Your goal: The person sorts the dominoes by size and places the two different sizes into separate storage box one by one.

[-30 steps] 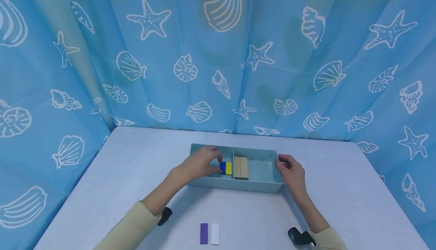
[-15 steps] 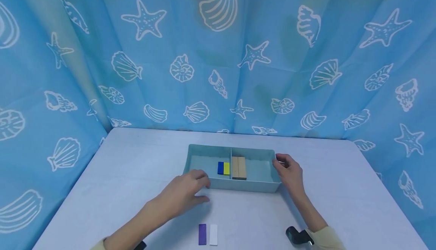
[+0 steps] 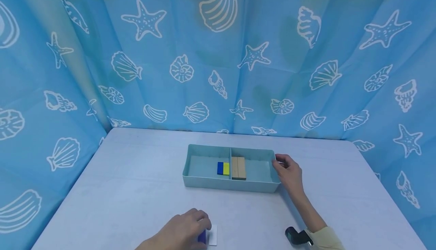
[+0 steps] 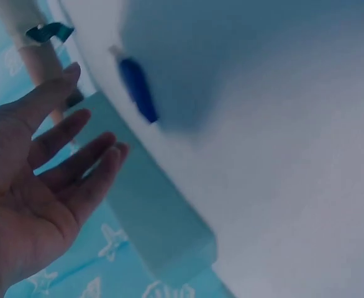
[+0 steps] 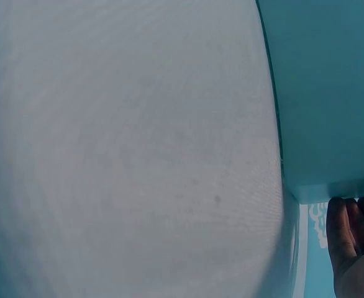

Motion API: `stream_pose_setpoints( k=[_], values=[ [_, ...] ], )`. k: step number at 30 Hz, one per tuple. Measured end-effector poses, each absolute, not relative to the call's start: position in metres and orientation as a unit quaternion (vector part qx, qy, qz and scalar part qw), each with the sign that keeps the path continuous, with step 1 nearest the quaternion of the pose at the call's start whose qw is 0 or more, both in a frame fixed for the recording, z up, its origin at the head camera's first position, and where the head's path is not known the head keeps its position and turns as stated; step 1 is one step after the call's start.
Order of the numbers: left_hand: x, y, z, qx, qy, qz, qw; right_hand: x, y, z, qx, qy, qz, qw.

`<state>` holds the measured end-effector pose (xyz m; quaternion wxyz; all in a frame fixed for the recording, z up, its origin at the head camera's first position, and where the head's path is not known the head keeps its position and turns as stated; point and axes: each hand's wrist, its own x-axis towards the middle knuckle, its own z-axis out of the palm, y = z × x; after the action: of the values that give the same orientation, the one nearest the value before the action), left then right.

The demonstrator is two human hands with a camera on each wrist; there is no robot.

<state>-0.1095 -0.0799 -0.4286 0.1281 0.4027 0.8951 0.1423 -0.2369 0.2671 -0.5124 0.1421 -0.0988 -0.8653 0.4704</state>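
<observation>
My left hand (image 3: 180, 231) reaches over a purple block (image 3: 202, 236) near the table's front edge, its thumb and fingers spread about it. In the left wrist view the fingers stand apart with nothing between them, and the block, blurred and dark blue there, lies on the tabletop. A white block (image 3: 213, 235) lies just right of it. My right hand (image 3: 289, 172) rests at the right end of a pale blue-green divided tray (image 3: 218, 183). In the right wrist view its fingers (image 5: 338, 230) are straight, tips at the tray's end wall.
The tray's left compartment holds a blue block (image 3: 220, 168) and a yellow block (image 3: 226, 168) side by side. Two wooden blocks (image 3: 238, 168) stand against the divider in the right one. A blue shell-patterned curtain (image 3: 218, 72) hangs behind the white table (image 3: 143, 159).
My left hand has left the tray's left compartment and come down toward the front, to the purple block. The blue block stays beside the yellow one. My right hand keeps its place.
</observation>
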Motion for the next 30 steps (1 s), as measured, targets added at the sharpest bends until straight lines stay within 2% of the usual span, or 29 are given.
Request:
stream_pose_setpoints(
  k=[7,12,25,30],
  values=[
    [-0.101,-0.078,-0.446,0.366,0.915,0.109,0.132,-0.221,0.255,-0.481,-0.109,-0.856,0.496,0.099],
    [-0.096,-0.079,-0.455,0.366,0.918,0.112,0.105,-0.221,0.254,-0.480,-0.117,-0.859,0.490,0.096],
    [-0.091,-0.079,-0.465,0.329,0.925,0.154,0.109,-0.221,0.255,-0.479,-0.122,-0.852,0.502,0.083],
    [-0.089,-0.080,-0.465,0.327,0.926,0.162,0.101,-0.221,0.253,-0.481,-0.112,-0.856,0.493,0.103]
  ],
)
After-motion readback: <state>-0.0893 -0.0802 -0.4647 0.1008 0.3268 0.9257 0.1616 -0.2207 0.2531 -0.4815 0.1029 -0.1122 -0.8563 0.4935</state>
